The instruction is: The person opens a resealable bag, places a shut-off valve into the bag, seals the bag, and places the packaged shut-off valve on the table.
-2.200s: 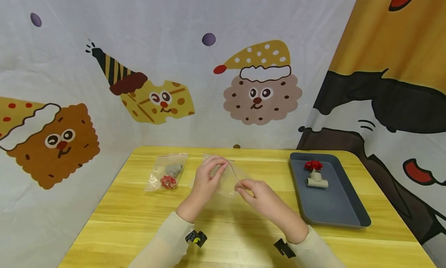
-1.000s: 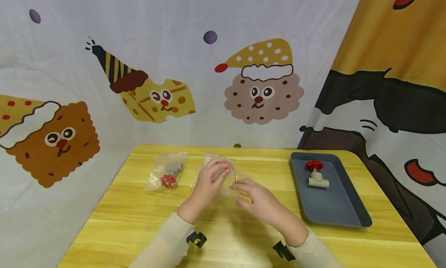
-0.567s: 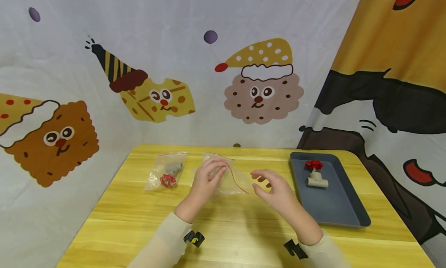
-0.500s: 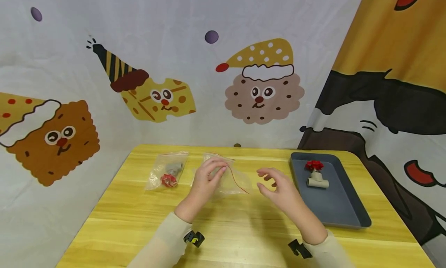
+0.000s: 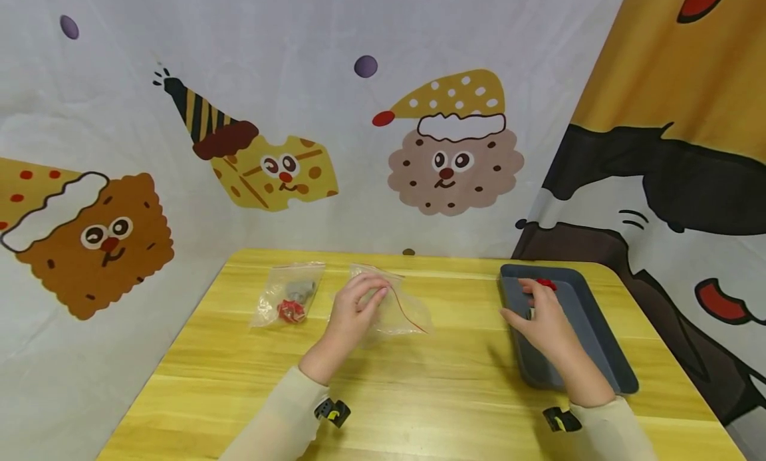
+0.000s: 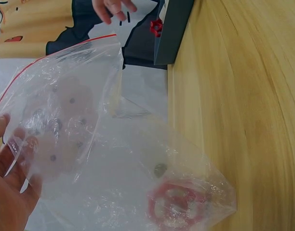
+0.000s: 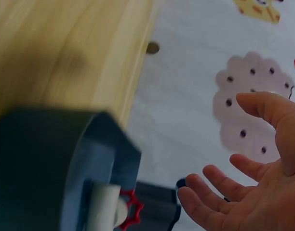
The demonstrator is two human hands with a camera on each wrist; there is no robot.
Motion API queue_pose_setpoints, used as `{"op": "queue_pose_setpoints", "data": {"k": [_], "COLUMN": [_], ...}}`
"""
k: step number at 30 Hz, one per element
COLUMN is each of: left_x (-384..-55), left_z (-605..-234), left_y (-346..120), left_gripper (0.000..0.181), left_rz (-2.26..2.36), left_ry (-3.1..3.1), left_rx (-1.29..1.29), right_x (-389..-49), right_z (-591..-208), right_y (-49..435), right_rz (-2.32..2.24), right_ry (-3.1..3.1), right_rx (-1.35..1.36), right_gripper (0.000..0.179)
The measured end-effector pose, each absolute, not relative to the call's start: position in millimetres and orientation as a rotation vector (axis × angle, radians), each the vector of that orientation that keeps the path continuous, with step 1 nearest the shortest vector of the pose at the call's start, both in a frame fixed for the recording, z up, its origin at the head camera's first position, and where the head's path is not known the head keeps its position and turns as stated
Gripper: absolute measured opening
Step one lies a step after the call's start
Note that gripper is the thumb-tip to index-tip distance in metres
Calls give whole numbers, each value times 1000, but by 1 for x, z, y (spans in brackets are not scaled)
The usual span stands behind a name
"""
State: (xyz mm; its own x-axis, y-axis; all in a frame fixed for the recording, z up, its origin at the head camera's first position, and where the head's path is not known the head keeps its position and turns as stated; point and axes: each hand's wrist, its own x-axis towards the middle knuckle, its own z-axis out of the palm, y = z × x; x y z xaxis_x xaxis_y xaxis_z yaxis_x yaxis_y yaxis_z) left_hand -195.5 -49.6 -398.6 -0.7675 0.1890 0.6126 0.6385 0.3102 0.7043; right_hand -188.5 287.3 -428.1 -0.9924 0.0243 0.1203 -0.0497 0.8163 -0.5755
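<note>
My left hand (image 5: 352, 308) pinches a clear zip bag (image 5: 407, 312) by its red-lined mouth, and the bag's open-looking edge hangs to the right. In the left wrist view this bag (image 6: 65, 110) looks flat, with nothing inside. My right hand (image 5: 547, 321) holds nothing; its fingers and thumb are spread over the grey tray (image 5: 601, 334). Beneath it lies a valve with a red handwheel (image 5: 547, 284), mostly hidden by the hand in the head view. The right wrist view shows its pale pipe body (image 7: 104, 207) inside the tray.
Another zip bag (image 5: 266, 308) lies on the wooden table (image 5: 407, 408) at the left, holding a grey valve with a red handwheel (image 5: 291, 310). Behind my left hand, a further clear bag (image 5: 359, 269) shows its top edge. A printed curtain (image 5: 311, 48) stands behind the table.
My right hand lets go of the bag's edge and moves right until it is over the tray and valve. My left hand keeps its grip on the bag in the same place.
</note>
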Motion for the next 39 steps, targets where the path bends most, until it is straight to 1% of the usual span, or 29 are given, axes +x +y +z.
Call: {"op": "queue_pose_setpoints", "data": {"k": [6,13,21,26,30,39], "left_x": [-195,-195,-193,-193,-193,-195], "left_z": [-400,-403,-402,-402,-403,-405], "left_y": [-50,-51,-51,-51,-52,-53], "left_gripper": [8,10,10,10,10,10], "left_rz": [-1454,-1478,-1506,-1512,-1495,-1492], "left_ry": [-2140,-2169,-2178,-2178,-2171,-2193], "left_rx": [-747,-734,-721,-722,-729,-727], "right_x": [-194,-200,-212,-223,-231,-241], "right_z": [-436,-445,-455,-461,-464,-468], "right_y": [306,320,339,350,355,355], "right_rz": [834,771,754,769,788,738], "right_ry": [-2933,-2893,-2979,-3108,-3185,-3279], "right_rx": [-129,-219,-393,-505,-591,-660], "right_gripper": [85,80,102,108,110,101]}}
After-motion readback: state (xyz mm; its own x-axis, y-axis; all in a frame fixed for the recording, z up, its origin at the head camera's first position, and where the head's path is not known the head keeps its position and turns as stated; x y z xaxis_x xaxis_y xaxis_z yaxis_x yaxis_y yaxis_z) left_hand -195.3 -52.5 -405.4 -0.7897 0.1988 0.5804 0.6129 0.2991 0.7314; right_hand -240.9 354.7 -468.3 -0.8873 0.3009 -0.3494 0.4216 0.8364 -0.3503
